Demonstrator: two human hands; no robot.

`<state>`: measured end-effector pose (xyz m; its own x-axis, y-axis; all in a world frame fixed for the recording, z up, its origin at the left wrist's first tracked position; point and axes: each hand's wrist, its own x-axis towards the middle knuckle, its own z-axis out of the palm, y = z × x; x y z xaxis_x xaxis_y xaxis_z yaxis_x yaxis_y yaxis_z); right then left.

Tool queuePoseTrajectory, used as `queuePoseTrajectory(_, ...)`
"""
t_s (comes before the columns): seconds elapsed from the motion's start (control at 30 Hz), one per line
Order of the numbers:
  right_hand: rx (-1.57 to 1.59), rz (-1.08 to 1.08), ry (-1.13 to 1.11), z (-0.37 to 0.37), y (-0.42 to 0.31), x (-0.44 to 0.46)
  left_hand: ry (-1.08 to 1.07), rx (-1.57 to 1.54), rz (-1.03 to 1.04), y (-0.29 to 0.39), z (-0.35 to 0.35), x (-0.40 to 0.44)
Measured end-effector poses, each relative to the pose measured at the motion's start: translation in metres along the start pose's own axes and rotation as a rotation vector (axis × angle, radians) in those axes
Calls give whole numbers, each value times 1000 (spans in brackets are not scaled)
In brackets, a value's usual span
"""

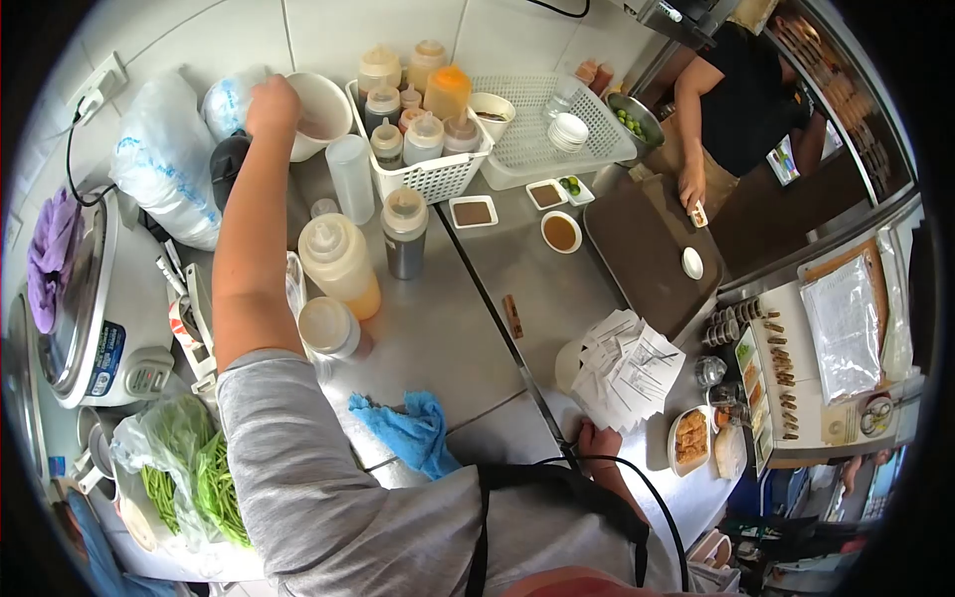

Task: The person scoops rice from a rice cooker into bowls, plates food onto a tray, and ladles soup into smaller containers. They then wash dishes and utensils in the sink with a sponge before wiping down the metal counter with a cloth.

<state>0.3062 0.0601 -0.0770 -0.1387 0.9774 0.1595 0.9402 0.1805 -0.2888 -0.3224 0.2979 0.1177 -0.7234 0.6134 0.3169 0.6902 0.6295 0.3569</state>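
Note:
My left hand (pixel 274 107) reaches to the back wall, its fingers curled at the left rim of a white tub (pixel 320 117). What the fingers grip is hidden. To its left are a clear plastic bag (pixel 164 159) and a smaller bag (pixel 234 102). Beneath my forearm a black object (pixel 229 164) is partly covered. My right hand (pixel 600 438) is low by the counter's near edge, fingers curled, just below a bunch of paper receipts (pixel 629 370). Whether it holds anything is hidden. A blue cloth (pixel 406 430) lies between my arms.
Squeeze bottles (pixel 338 261) stand mid-counter, before a white basket (pixel 438 182) of sauces. Sauce dishes (pixel 562 233) sit near a brown tray (pixel 637 249), where a co-worker's hand (pixel 692 187) holds a small item. A rice cooker (pixel 119 298) and bagged green beans (pixel 194 473) are left.

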Motion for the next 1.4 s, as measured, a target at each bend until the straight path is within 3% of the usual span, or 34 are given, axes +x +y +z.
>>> queuePoseTrajectory(0.27,-9,41,4,-2,-6,2,-67,67,-31,-11,62,5)
queuePoseTrajectory(0.37,10,-15,72,-2,-8,3,114,348,232,-21,56,-21)
queuePoseTrajectory(0.47,1,76,4,-7,-14,5,-112,556,477,-22,45,-21)
queuePoseTrajectory(0.5,16,171,-86,-7,-13,3,-164,643,428,-22,45,-23)
queuePoseTrajectory(0.57,22,126,-81,-9,-14,3,-256,811,331,-18,43,-28)
queuePoseTrajectory(0.67,18,-91,70,0,-1,2,-309,978,464,-20,42,-39)
queuePoseTrajectory(0.8,-21,-134,104,-4,-6,7,-557,757,496,-15,41,-36)
queuePoseTrajectory(0.83,-43,-101,110,-5,-3,4,-579,632,567,-26,51,-19)
queuePoseTrajectory(0.87,-48,-55,16,0,6,-2,-598,473,779,-80,120,52)
queuePoseTrajectory(0.93,-120,71,-196,-16,-5,1,-479,158,670,-54,91,51)
queuePoseTrajectory(0.97,26,59,-140,-17,-5,2,-351,104,824,-53,84,67)
queuePoseTrajectory(1.03,33,37,-101,-19,-7,2,-414,97,667,15,-13,19)
queuePoseTrajectory(1.1,69,7,-56,-23,-8,5,-229,-160,733,45,-65,-13)
queuePoseTrajectory(1.2,130,-53,28,-15,-3,2,-334,-374,819,116,-148,-108)
queuePoseTrajectory(1.3,197,-66,52,-23,-5,1,-666,-607,936,170,-168,-213)
queuePoseTrajectory(1.37,247,-83,72,-22,-4,1,-1025,-493,1030,193,-158,-278)
queuePoseTrajectory(1.4,274,-91,78,-22,-2,1,-1026,-448,1222,196,-125,-299)
